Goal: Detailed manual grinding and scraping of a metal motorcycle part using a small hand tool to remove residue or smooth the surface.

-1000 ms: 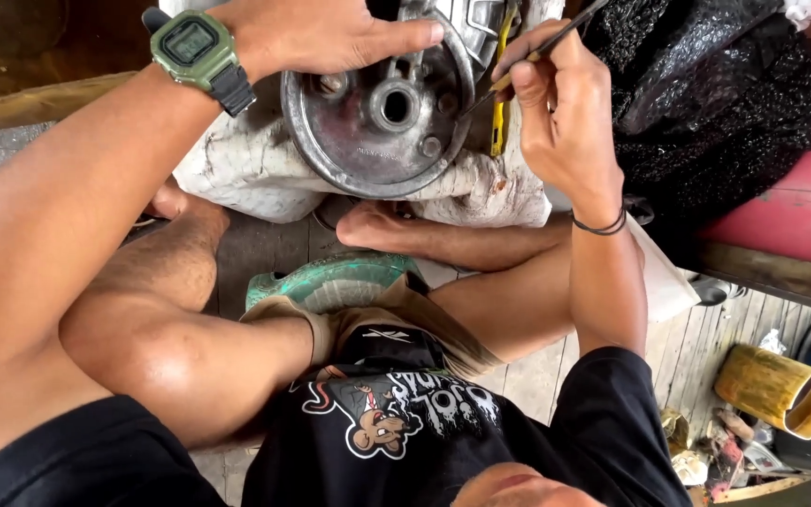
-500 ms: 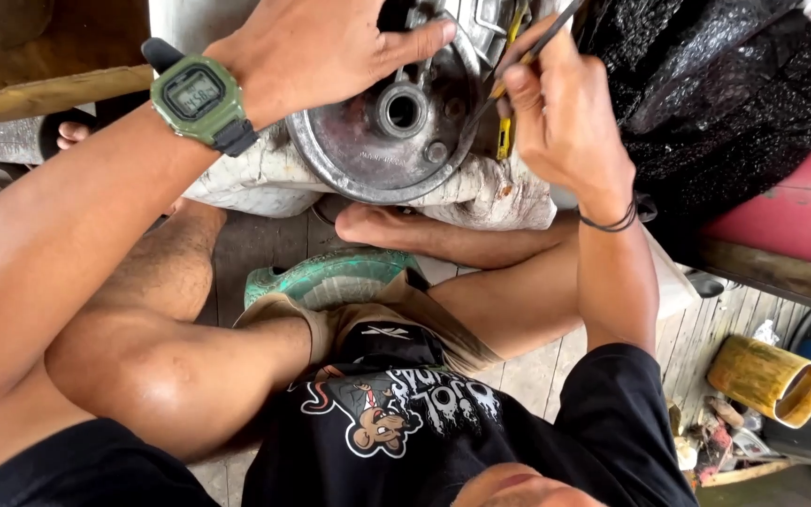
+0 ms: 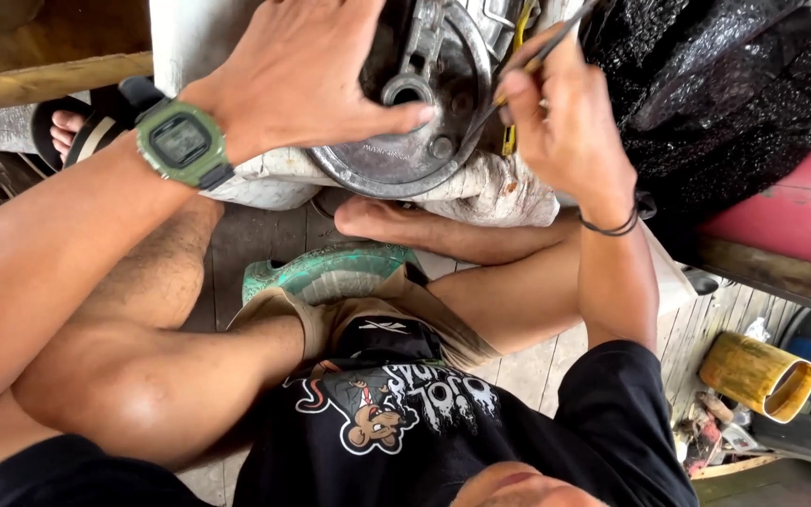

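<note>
Hands on a round metal hub plate

Fingers of the left hand (image 3: 316, 80) are spread flat over the round, dull-grey metal hub plate (image 3: 396, 150) — the thumb reaches along its lower face toward the centre hole, so the grip is an open palm pressing rather than a closed fist. A green square digital watch (image 3: 180, 141) sits on that wrist. The right hand (image 3: 565, 122) is pinched shut on a thin dark rod-like tool (image 3: 542, 56), whose lower tip points at the plate's right edge; whether the tip touches the metal cannot be told. A thin black band (image 3: 612, 225) circles the right wrist.

The plate lies tilted against a lumpy white cloth bundle (image 3: 481, 192) just in front of the person's crossed legs, with a bare foot (image 3: 396, 221) directly below it. Crumpled black plastic sheeting (image 3: 725, 94) lies just to the right of the tool hand, over a red painted surface (image 3: 790, 225). Below the foot sits a worn green curved piece (image 3: 326, 272) on the grey wooden plank floor (image 3: 255, 235). Well apart, at the lower right, a yellow cylindrical container (image 3: 757, 376) lies on its side.
</note>
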